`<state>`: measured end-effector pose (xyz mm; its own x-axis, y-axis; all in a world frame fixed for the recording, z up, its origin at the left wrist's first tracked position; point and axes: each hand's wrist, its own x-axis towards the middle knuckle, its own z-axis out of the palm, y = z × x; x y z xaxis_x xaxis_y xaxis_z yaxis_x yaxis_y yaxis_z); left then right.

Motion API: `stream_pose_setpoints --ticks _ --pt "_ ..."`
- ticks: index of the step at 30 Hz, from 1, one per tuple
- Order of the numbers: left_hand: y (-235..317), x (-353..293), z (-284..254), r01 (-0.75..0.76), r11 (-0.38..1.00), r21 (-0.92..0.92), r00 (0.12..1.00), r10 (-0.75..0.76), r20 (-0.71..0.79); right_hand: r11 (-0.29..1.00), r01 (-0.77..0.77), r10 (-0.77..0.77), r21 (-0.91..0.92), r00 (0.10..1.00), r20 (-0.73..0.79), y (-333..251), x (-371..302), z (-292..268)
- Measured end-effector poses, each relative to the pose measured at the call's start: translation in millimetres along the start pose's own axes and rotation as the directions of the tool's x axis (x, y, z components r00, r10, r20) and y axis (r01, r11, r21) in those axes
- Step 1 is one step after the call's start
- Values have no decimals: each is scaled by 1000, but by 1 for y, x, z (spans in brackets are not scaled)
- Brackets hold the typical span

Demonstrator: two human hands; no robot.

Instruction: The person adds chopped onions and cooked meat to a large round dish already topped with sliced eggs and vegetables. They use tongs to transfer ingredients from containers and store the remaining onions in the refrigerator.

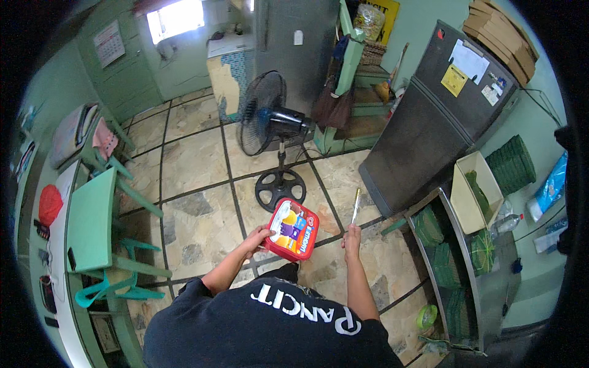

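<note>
A: How is the red tub [283, 252] supported?

B: By the left hand [253, 241] alone, at the tub's left edge, in the air before the person. The thumb lies over the rim of the printed lid [297, 226]; the other fingers are mostly hidden at the side. The pinch from above and the side presumably keeps the tub from tipping.

A: And the right hand [351, 240]?

B: Closed around the near end of a long, thin utensil [356, 207], too small to identify. Its far end points away from the person, well apart from the tub, probably leaving that length free.

A: Why the surroundings as shown?

B: The black fan [279, 122] stands on the tiled floor [195, 184], likely to move air through the room. Flattened cardboard [500, 37] lies atop the dark fridge [405, 144], perhaps to save floor space.
</note>
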<state>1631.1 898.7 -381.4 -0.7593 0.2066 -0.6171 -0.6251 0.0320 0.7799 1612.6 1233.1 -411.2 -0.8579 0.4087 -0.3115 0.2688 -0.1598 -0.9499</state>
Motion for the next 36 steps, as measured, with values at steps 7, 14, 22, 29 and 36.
stream_pose_setpoints --ticks 7,14,22,29,36 --pt "135 183 92 120 986 -116 952 -81 295 914 228 -272 -335 958 -89 -20 209 -39" --pt "268 321 175 -13 999 -38 988 18 154 824 356 -447 -440 886 -121 -197 374 -39" --pt "355 542 206 19 999 -48 979 -9 202 253 360 -604 -898 784 144 -387 609 -6" --pt "452 661 265 28 998 51 993 -33 112 -629 192 -415 -753 737 534 -467 846 25" --pt "538 870 274 -9 996 94 978 -11 207 -454 183 -299 -872 890 343 -478 947 41"
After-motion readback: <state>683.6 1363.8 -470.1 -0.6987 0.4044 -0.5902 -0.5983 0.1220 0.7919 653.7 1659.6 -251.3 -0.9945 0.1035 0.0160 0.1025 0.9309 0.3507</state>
